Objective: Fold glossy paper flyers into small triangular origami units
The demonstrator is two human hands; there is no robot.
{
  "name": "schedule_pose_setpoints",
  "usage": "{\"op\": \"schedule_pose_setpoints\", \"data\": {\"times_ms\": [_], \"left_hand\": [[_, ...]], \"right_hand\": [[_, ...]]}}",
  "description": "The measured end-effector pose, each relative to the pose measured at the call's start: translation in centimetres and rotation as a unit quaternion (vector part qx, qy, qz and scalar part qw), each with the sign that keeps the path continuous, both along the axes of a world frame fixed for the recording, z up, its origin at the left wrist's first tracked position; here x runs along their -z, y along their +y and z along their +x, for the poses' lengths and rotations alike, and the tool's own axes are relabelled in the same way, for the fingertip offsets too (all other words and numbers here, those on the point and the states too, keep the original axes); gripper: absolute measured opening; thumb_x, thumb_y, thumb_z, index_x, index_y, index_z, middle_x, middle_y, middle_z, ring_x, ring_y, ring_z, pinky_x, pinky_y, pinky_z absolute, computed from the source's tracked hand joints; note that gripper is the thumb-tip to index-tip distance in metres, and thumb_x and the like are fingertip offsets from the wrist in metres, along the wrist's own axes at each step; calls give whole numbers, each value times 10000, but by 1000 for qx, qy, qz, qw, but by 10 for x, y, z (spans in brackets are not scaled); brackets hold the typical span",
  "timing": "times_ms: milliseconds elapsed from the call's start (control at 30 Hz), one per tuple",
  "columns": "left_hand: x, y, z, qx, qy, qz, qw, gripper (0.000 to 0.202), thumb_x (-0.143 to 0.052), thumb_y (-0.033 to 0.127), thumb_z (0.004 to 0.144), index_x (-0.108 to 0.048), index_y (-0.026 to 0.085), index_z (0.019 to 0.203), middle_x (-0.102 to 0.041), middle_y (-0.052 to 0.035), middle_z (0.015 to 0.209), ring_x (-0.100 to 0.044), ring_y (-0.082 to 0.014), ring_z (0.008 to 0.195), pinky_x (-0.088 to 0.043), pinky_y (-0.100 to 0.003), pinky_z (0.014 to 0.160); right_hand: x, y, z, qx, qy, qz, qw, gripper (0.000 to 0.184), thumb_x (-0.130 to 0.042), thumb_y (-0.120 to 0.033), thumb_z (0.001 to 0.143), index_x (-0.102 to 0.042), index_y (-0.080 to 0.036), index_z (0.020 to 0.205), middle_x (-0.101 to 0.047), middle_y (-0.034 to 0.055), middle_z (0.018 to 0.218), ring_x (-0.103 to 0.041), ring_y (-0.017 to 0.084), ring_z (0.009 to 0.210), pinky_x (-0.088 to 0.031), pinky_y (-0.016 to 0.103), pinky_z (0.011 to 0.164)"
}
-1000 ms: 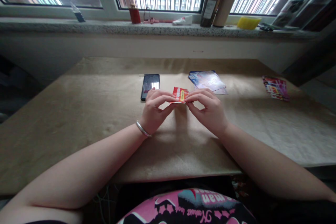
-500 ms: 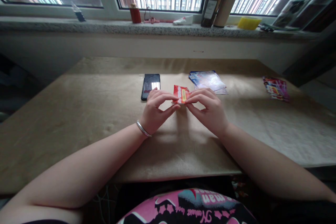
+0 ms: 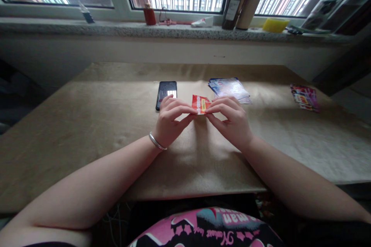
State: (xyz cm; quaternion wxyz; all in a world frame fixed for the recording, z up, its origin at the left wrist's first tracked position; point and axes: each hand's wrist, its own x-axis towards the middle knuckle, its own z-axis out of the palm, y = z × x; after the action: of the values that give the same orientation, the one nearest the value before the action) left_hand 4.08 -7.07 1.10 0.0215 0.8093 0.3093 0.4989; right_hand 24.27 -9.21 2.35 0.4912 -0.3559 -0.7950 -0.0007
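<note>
A small red packet [image 3: 199, 103] with white print and a yellow patch is held above the middle of the table. Its left near corner is pinched between the thumb and fingers of my left hand [image 3: 174, 117], which has a silver bangle at the wrist. My right hand [image 3: 231, 120] pinches the right near corner the same way. A dark smartphone [image 3: 166, 89] lies flat just beyond my left hand. Behind my right hand rests a loose stack of bluish, shiny printed sheets [image 3: 230, 87]. Whatever the packet contains is hidden.
Several pink and red printed packets or cards [image 3: 305, 98] lie fanned at the table's right side. On the stone windowsill [image 3: 116, 29] stand a red bottle [image 3: 149, 15], a dark lidded container [image 3: 233, 9] and a yellow block [image 3: 275, 25]. The table's [image 3: 87, 135] near edge runs before my body.
My left thumb has closed up against the packet's near edge, and the left hand has shifted slightly left. The packet appears flatter along that edge. My right hand has barely moved.
</note>
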Motion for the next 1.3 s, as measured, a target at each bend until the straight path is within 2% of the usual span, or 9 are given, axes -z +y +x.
{"op": "schedule_pose_setpoints", "data": {"times_ms": [167,333,533,800,1100,1300], "left_hand": [[0,0,1,9,-5,-2,1000,93,-662,332,813,-660,248,853,-688,20,835,-614,-140,817,-370,-389,1004],[-1,0,1,18,-13,6,1000,61,-632,284,841,-664,256,798,-690,30,822,-611,-133,814,-370,-383,994],[-3,-1,-1,27,-25,-16,999,112,-623,311,850,-670,263,760,-694,30,817,-614,-128,815,-372,-381,1007],[5,6,0,48,-67,-13,997,50,-673,266,815,-673,223,790,-705,6,827,-630,-130,789,-416,-357,921],[5,9,0,75,-77,-10,994,10,-677,218,810,-684,224,810,-710,8,824,-632,-120,760,-433,-326,873],[5,7,0,54,-55,-15,997,31,-655,238,826,-676,217,816,-711,5,830,-636,-126,777,-423,-338,899]], "right_hand": [[0,0,-1,11,-10,17,1000,81,-627,-197,810,-648,-272,788,-678,19,842,-604,198,885,-490,397,823],[0,-1,-1,7,-14,19,1000,83,-631,-192,805,-639,-272,786,-677,15,840,-602,198,899,-487,396,832],[0,0,0,-10,4,9,1000,64,-637,-218,801,-634,-273,834,-670,20,877,-610,193,886,-482,389,819],[0,3,4,-27,4,26,999,70,-635,-192,807,-641,-260,822,-688,14,868,-618,189,904,-485,396,847],[0,5,5,-33,10,30,999,74,-657,-178,782,-640,-245,806,-698,18,827,-632,190,872,-499,395,821],[-1,4,5,-16,20,39,999,75,-650,-172,791,-631,-244,781,-697,17,812,-635,195,888,-504,398,822]]}}
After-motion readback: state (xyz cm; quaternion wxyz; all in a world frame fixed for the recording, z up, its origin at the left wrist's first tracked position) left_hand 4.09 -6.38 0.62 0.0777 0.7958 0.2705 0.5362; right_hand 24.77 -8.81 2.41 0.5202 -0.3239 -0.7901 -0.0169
